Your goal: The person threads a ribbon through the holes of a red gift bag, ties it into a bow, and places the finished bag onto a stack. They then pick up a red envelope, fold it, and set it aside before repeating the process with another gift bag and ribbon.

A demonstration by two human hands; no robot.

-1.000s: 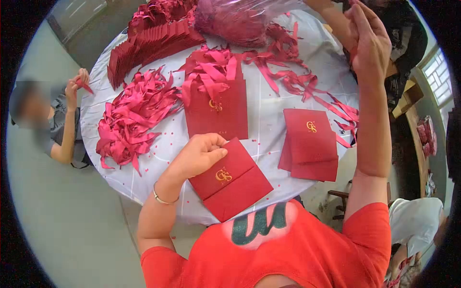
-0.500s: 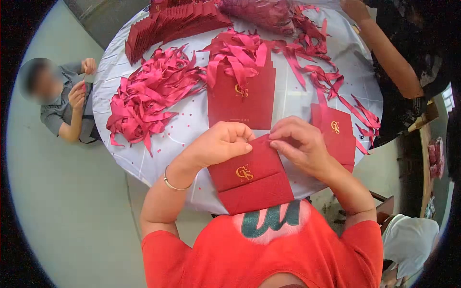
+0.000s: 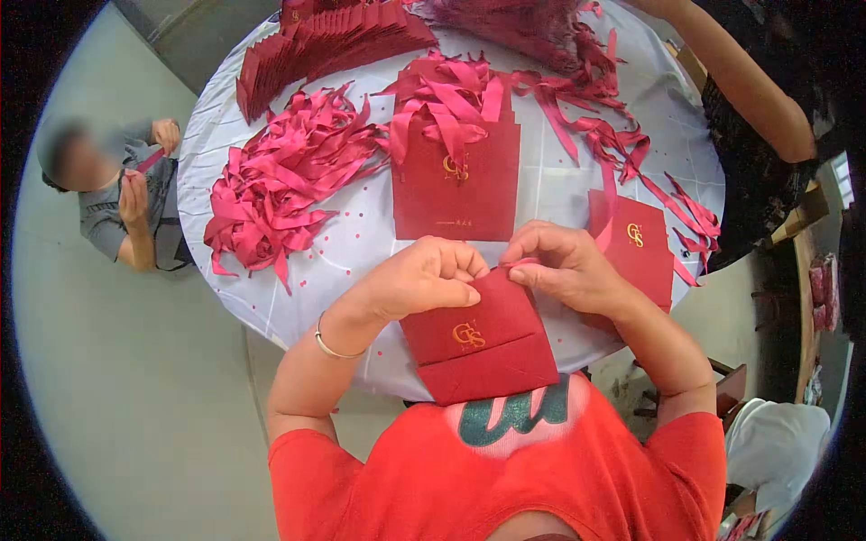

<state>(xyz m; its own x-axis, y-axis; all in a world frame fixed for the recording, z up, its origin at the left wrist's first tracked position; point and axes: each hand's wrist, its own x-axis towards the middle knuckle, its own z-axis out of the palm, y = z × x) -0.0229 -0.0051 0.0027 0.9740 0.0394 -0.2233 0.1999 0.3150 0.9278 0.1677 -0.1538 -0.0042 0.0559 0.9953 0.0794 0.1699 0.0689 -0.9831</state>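
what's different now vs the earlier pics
The right hand has come down from the far right side to the top edge of the red bag, its fingers now pinching a pink ribbon. The bag has turned straighter toward the wearer. The left hand still holds the bag; the ribbon pile stayed put.

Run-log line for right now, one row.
left hand: holds red bag | right hand: pinches ribbon at bag edge | table: ribbon pile, bag stack
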